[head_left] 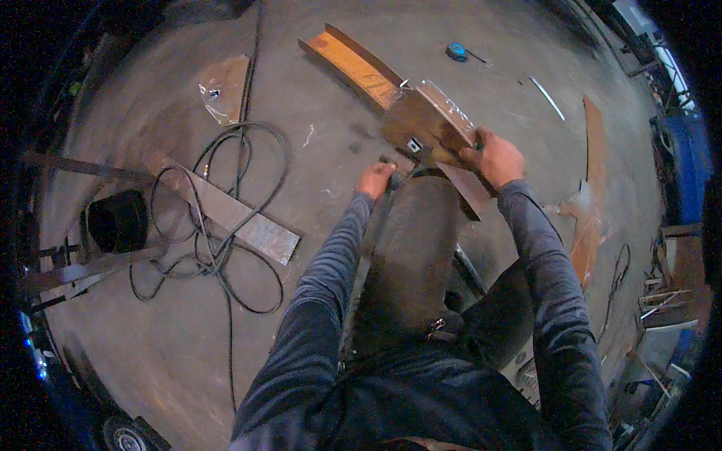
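Observation:
In front of me lies a rusty brown steel plate [406, 124] with an upright flange [447, 109] along its right side. My right hand [498, 158] is closed on the near end of that flange. A small square metal piece [414, 145] sits on the plate. My left hand [374, 180] is closed beside the plate's near left corner; what its fingers hold is too small to make out. Below the plate a wide dark cylinder [414, 240] extends back toward my legs. A flat steel strip [462, 192] slants out under my right hand.
A rusty channel [353, 68] extends beyond the plate. Looped black cable [282, 154] lies at left across a flat steel bar [259, 229]. A blue tape measure [456, 51] is on the floor ahead. Long rusty strips [594, 150] lie at right, near a blue container [681, 169].

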Action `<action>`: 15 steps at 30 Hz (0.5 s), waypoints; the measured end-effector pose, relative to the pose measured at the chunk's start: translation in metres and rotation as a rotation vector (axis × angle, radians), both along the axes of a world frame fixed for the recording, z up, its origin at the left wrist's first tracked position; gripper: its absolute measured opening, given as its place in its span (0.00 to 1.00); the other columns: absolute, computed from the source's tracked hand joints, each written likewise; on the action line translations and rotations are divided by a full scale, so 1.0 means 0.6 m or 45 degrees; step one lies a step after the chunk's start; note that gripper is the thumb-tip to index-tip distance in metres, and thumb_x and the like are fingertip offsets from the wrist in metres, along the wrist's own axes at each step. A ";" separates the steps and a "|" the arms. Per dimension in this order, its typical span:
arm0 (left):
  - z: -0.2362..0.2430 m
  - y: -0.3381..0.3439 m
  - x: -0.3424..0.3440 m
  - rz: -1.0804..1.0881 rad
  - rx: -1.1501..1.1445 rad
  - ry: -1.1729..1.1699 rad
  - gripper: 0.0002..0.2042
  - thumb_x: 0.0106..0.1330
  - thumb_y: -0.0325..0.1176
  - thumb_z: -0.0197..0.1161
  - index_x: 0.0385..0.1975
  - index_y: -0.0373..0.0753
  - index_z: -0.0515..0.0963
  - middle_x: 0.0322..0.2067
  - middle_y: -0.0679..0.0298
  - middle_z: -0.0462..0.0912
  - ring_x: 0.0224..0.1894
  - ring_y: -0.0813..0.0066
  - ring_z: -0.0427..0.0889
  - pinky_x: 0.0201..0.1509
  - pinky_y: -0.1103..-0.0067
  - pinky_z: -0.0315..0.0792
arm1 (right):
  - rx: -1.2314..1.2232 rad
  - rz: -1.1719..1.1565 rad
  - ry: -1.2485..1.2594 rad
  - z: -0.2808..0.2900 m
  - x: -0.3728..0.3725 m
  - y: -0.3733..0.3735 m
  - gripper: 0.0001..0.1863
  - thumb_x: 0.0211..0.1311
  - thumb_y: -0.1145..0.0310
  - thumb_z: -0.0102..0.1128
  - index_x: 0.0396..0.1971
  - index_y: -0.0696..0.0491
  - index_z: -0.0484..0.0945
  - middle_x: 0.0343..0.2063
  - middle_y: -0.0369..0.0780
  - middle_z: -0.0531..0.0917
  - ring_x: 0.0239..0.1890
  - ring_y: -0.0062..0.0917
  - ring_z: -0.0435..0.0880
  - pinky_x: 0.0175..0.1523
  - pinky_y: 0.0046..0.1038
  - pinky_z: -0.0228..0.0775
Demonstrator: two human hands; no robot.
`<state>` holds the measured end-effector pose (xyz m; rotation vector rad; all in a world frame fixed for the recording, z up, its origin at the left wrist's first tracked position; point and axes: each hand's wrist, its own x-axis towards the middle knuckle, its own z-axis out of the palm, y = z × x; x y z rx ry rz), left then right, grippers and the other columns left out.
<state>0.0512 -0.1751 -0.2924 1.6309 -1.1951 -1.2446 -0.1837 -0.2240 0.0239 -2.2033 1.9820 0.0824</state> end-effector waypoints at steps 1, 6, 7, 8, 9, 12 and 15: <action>0.031 -0.006 -0.023 -0.024 0.037 -0.179 0.23 0.69 0.53 0.60 0.42 0.34 0.81 0.39 0.50 0.85 0.46 0.48 0.82 0.53 0.61 0.73 | -0.026 -0.009 0.002 -0.007 -0.011 0.003 0.23 0.59 0.47 0.68 0.49 0.45 0.83 0.41 0.46 0.88 0.44 0.45 0.87 0.47 0.48 0.78; 0.128 0.007 -0.038 0.041 -0.175 -0.792 0.15 0.67 0.44 0.63 0.43 0.39 0.83 0.44 0.53 0.83 0.50 0.50 0.81 0.54 0.59 0.75 | -0.006 -0.063 0.018 0.008 -0.012 0.004 0.24 0.58 0.47 0.68 0.49 0.44 0.84 0.41 0.46 0.88 0.46 0.45 0.87 0.49 0.46 0.78; 0.121 0.013 -0.036 -0.008 -0.151 -0.860 0.14 0.67 0.43 0.64 0.44 0.40 0.83 0.45 0.54 0.82 0.50 0.50 0.81 0.54 0.59 0.75 | 0.019 -0.072 0.022 0.012 -0.006 -0.002 0.25 0.57 0.47 0.69 0.50 0.45 0.83 0.42 0.47 0.88 0.46 0.45 0.87 0.50 0.46 0.77; 0.112 0.019 -0.035 -0.059 -0.129 -0.926 0.13 0.66 0.41 0.64 0.44 0.40 0.83 0.47 0.54 0.81 0.51 0.50 0.81 0.54 0.59 0.76 | 0.044 -0.082 0.028 0.013 -0.003 -0.004 0.26 0.57 0.47 0.69 0.51 0.46 0.83 0.42 0.47 0.88 0.47 0.45 0.86 0.51 0.45 0.77; 0.101 0.021 -0.031 -0.102 -0.107 -0.994 0.13 0.66 0.40 0.64 0.44 0.41 0.83 0.48 0.54 0.80 0.51 0.50 0.81 0.54 0.59 0.76 | 0.035 -0.070 0.013 0.011 0.002 -0.007 0.26 0.56 0.47 0.69 0.51 0.46 0.83 0.42 0.47 0.88 0.47 0.45 0.86 0.51 0.45 0.77; 0.068 0.032 -0.028 -0.049 -0.144 -0.901 0.13 0.67 0.41 0.63 0.46 0.41 0.81 0.50 0.55 0.79 0.51 0.49 0.81 0.55 0.58 0.76 | 0.000 -0.030 -0.001 0.012 0.008 -0.004 0.24 0.57 0.47 0.69 0.49 0.44 0.84 0.41 0.46 0.88 0.46 0.44 0.87 0.50 0.45 0.78; 0.073 0.028 -0.034 -0.101 -0.097 -0.840 0.16 0.67 0.42 0.63 0.50 0.43 0.79 0.51 0.54 0.79 0.52 0.48 0.81 0.54 0.57 0.76 | -0.055 -0.005 0.034 0.010 0.001 -0.002 0.22 0.58 0.47 0.68 0.48 0.43 0.85 0.39 0.46 0.89 0.44 0.44 0.88 0.47 0.45 0.80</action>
